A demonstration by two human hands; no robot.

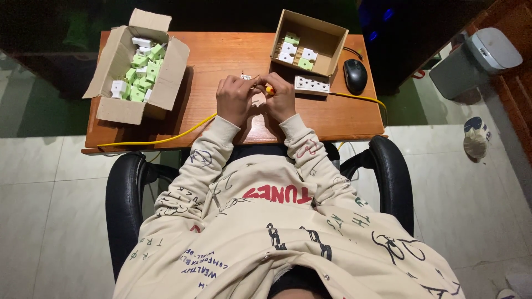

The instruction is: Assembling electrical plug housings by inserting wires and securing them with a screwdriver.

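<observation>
My left hand (235, 98) and my right hand (280, 97) meet over the middle of the wooden desk (221, 55). Both curl around a small white part; a yellow tool handle (269, 89) peeks out of my right hand. What exactly sits between the fingers is mostly hidden. A small white piece (245, 77) lies on the desk just beyond my left hand. A white power strip (311, 84) lies right of my right hand.
An open cardboard box (113, 83) at the left holds several green and white plug parts. A smaller box (327, 36) at the back right holds a few more. A black mouse (355, 75), a yellow cable (160, 139), the chair arms and a grey bin (476, 61) surround me.
</observation>
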